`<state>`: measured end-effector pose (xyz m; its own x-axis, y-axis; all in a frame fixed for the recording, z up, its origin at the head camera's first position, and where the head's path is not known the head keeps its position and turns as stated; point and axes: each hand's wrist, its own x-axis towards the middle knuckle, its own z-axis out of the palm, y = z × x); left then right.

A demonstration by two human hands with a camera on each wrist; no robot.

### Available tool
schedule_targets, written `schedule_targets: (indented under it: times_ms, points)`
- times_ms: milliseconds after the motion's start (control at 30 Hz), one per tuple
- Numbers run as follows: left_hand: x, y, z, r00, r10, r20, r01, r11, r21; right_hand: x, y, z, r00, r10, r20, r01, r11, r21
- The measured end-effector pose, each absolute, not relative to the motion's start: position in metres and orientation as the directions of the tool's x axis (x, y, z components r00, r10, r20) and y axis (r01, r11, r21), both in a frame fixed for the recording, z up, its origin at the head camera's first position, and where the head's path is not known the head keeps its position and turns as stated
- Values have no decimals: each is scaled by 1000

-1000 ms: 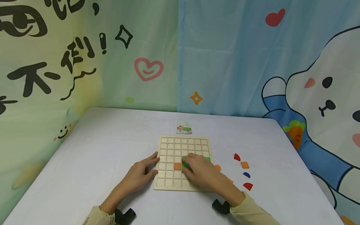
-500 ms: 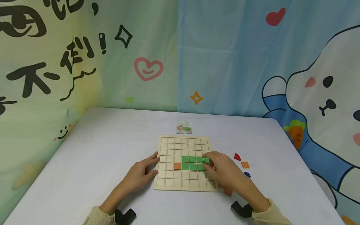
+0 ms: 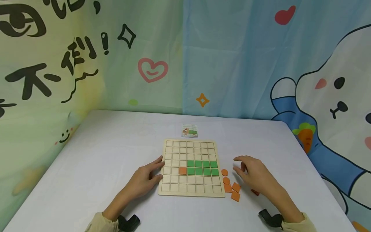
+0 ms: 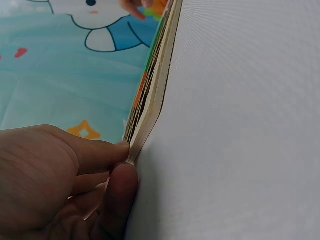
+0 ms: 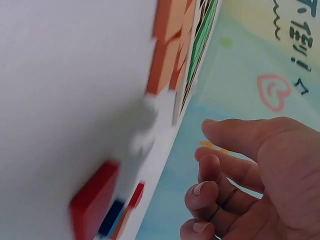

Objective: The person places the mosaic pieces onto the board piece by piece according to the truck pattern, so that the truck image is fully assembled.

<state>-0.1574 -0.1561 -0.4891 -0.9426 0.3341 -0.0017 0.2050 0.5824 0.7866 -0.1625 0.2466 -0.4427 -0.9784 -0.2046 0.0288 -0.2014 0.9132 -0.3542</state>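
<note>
A wooden grid board [image 3: 174,190] lies on the white table. Two rows of green square tiles [image 3: 198,164] fill cells on its right side, with one orange square tile [image 3: 183,170] at the left end of the lower row. My left hand [image 3: 146,178] rests at the board's left edge, thumb and fingertip touching it. My right hand [image 3: 256,174] is raised off the board to its right, holding nothing, thumb and forefinger apart. Beneath and beside it lie loose orange square tiles [image 3: 235,196], orange round pieces [image 3: 226,180] and a red piece [image 5: 95,202], partly hidden in the head view.
A small picture card [image 3: 189,131] with a coloured grid design lies behind the board. In the right wrist view a blue piece [image 5: 111,218] sits beside the red ones. A printed curtain [image 3: 232,64] hangs along the table's far edge.
My right hand has moved right, from over the green tiles to past the board's edge, uncovering both green rows and the orange pieces. The left hand stays at the board's edge.
</note>
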Motion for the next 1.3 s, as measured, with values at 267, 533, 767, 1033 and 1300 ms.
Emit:
schedule_targets:
  times_ms: [267, 533, 767, 1033, 1300]
  points:
    - [-158, -157, -490, -944, 330, 3, 207, 586, 783, -163, 274, -450, -988, -151, -20, -134, 922, -364]
    - [-158, -158, -491, -936, 353, 22, 235, 577, 782, -163, 292, -453, -990, -138, -28, -120, 933, -339]
    - [-159, -158, -491, -937, 349, 23, 235, 579, 781, -166, 302, -455, -990, -118, -82, -85, 942, -324]
    - [-158, -157, -490, -937, 350, 21, 235, 582, 779, -168, 310, -460, -985, -119, -126, -75, 948, -309]
    - [-159, -157, -491, -937, 350, 18, 233, 585, 777, -168, 309, -459, -984, -123, -128, -81, 953, -292]
